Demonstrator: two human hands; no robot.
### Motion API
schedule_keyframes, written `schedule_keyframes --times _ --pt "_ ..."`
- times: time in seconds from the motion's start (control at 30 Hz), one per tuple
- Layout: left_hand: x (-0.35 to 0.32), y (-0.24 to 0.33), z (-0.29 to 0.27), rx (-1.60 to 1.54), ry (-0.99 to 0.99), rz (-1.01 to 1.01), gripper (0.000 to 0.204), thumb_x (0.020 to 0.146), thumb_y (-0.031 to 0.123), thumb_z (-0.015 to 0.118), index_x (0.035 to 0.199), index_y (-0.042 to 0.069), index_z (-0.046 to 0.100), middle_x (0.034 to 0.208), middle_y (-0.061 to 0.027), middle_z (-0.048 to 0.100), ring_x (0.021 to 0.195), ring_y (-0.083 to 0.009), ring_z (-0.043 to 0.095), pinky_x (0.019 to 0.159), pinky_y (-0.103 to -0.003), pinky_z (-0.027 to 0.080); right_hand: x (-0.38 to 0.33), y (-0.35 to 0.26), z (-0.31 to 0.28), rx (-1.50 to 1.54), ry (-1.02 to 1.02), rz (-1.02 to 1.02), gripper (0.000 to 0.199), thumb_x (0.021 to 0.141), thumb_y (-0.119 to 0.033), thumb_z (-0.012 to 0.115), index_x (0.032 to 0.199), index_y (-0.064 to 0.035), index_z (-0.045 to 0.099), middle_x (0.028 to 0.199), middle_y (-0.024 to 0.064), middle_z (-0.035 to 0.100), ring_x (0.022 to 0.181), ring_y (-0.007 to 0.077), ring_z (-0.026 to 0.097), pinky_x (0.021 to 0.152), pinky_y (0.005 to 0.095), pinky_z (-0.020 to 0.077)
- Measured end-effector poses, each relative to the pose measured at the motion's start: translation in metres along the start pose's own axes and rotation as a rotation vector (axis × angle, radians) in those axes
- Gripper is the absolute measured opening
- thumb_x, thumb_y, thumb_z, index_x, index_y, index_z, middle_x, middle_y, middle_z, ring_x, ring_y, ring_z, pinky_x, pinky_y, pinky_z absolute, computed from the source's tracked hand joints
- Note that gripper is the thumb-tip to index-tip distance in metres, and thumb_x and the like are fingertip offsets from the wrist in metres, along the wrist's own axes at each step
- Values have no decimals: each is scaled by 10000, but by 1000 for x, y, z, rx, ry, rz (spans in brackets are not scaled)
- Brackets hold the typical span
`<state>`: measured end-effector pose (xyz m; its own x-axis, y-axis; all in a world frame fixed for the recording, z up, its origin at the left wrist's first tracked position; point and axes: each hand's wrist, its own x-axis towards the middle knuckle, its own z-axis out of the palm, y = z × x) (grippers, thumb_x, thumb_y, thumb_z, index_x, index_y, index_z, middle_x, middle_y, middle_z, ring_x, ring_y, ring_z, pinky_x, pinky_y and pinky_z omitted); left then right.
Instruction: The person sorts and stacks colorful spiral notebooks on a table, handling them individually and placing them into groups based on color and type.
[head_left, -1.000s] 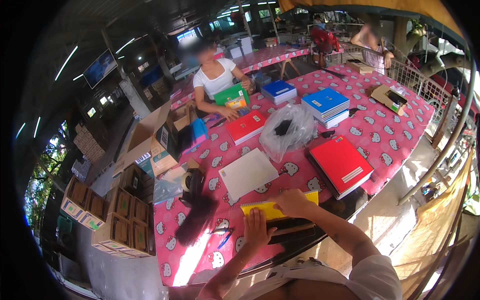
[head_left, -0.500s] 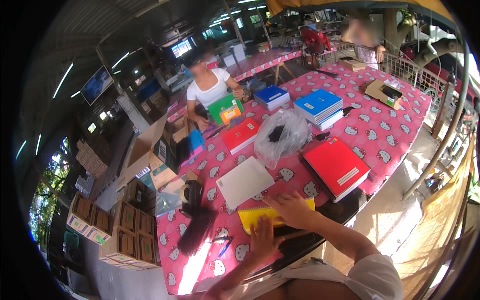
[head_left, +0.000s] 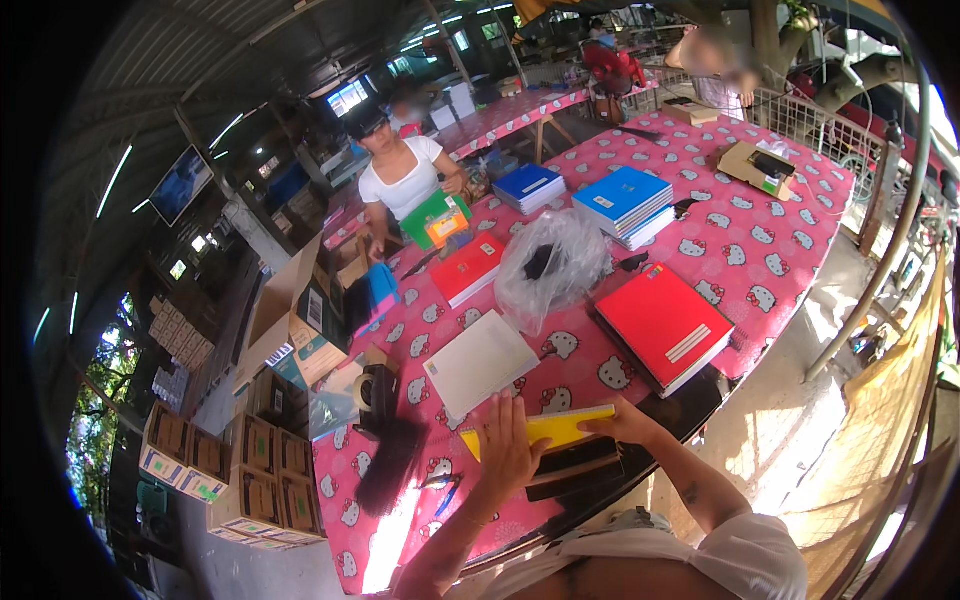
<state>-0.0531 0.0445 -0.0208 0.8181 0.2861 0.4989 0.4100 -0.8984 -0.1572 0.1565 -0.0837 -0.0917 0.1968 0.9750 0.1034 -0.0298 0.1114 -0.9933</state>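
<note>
A yellow notebook [head_left: 556, 428] lies near the front edge of a pink patterned table [head_left: 770, 250], on top of a dark object [head_left: 575, 468]. My left hand [head_left: 507, 447] lies flat on the notebook's left part, fingers spread. My right hand [head_left: 622, 427] grips its right end. Just beyond the notebook lies a white notebook [head_left: 478, 362]. To the right is a stack of red notebooks [head_left: 663, 324].
A clear plastic bag [head_left: 552, 266] with dark items sits mid-table, with blue notebook stacks [head_left: 623, 203] and a red one [head_left: 467, 268] behind it. A tape dispenser [head_left: 376, 395] and pens [head_left: 441, 489] lie at left. A person in white [head_left: 402, 178] holds a green notebook. Cardboard boxes [head_left: 235, 470] stand at left.
The view has shifted slightly. My left hand has slid up onto the yellow notebook; my right hand has moved to its right end.
</note>
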Motion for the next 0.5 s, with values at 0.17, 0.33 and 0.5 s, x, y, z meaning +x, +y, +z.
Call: schedule_keyframes --times 0.17,0.33,0.5 --pt "-62 3 53 -153 -101 -16 761 1002 524 446 1444 -93 385 1537 -337 300 1450 -496 257 1151 -665 186 3 -7 8 -101 65 -107 336 895 -117 753 1185 27 662 1011 58 712 917 90 620 815 265 528" --pt "-61 6 60 -181 -180 122 792 1005 519 421 1493 -90 290 1557 -325 280 1458 -496 245 1172 -649 131 1 -10 6 -49 62 -31 339 894 -106 752 1192 24 653 1002 45 712 921 90 620 817 267 525" --pt "-62 10 63 -122 -132 239 797 995 516 447 1486 -95 305 1548 -328 299 1460 -479 261 1172 -643 135 1 -9 12 -16 53 -64 332 896 -91 747 1194 20 651 1017 42 714 939 90 617 829 275 526"
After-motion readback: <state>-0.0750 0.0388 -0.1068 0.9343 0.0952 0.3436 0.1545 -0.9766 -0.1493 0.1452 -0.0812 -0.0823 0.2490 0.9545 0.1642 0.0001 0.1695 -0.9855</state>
